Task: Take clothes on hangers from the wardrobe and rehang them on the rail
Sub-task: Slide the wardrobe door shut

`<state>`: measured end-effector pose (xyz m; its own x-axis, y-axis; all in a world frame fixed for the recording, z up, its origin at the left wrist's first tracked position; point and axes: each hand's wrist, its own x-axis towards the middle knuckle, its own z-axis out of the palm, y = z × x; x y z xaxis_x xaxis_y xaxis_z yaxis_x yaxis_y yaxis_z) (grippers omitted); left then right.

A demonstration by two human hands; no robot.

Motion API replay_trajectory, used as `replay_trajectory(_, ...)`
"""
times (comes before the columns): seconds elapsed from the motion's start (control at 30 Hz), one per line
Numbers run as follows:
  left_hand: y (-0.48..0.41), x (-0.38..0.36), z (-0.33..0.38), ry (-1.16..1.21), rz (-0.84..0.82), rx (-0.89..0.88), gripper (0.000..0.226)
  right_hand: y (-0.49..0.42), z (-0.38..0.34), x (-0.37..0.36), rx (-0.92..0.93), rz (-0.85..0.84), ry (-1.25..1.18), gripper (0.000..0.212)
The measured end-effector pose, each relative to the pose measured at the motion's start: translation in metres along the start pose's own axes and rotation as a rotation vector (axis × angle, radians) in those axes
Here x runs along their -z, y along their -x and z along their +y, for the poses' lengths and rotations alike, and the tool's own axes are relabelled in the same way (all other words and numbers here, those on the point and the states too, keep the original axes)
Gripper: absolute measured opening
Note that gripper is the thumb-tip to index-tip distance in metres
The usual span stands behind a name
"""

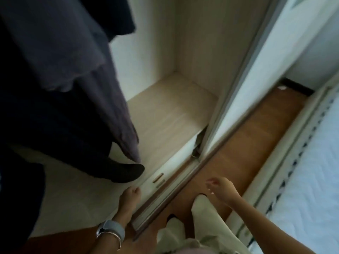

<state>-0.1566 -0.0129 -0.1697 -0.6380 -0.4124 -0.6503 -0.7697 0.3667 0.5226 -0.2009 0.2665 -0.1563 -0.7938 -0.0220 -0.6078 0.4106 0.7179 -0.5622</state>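
Looking down into an open wardrobe [183,107] with pale wood floor and walls, frame blurry. Dark clothes [60,70] hang at left inside it, long axis running top-left down to lower-right because of the tilted view; hems point toward the wardrobe floor. Front piece is a grey-purple garment [102,92], its lowest corner reaching near the front edge of the wardrobe floor. Behind and left of it, darker navy or black fabric [45,125], one dark end [128,173] lying close above the floor edge. Hangers and rail are cut off above the top edge, can't see them. How many garments there are: can't tell, they merge in shadow.

Left hand [129,196] is low at centre, fingers loosely curled, holding nothing, just near the wardrobe's sliding track [165,198]; wrist carries a grey watch [110,230] and a thin bangle. Right hand [219,187] is at right of it over the brown floor [247,143], fingers half open and blurred, nothing in it. Both hands well apart from the clothes. Sliding door [247,79] stands at right of the opening. Light trousers [201,226] and dark shoe tips show below the hands. White bedding [311,171] at far right, partly cut off.
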Motion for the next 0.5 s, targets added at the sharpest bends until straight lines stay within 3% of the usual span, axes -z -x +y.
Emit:
replay_trajectory(0.17,0.0,-0.046,0.001,-0.051,-0.297,-0.004,0.017,0.025,0.077,0.017,-0.259,0.027,-0.115,0.025)
replay_trajectory(0.37,0.002,-0.087,0.024,-0.116,-0.355,0.118,0.028,0.045,0.15,0.05,-0.509,-0.008,-0.276,0.03)
replay_trajectory(0.5,-0.008,-0.124,0.051,-0.167,-0.354,0.132,0.023,0.033,0.183,0.081,-0.644,0.01,-0.425,0.018)
